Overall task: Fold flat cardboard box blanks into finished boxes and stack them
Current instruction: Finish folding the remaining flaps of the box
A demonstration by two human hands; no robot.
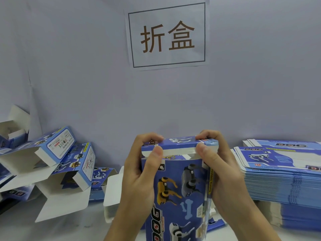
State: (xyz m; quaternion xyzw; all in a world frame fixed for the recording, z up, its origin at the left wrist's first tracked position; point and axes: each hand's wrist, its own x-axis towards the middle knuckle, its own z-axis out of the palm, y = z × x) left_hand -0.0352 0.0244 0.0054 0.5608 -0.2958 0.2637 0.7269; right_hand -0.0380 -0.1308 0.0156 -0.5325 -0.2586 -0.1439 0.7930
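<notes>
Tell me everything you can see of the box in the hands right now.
The box is printed blue cardboard showing robot dogs, a bone and DOG lettering. It stands upright at centre, its lower end out of frame. The left hand and right hand grip its top corners, thumbs on the top flap, which is folded over, white edge still showing.

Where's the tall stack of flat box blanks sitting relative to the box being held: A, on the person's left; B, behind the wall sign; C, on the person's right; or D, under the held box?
C: the stack of flat blanks sits right of the held box, beyond the right hand.
</notes>
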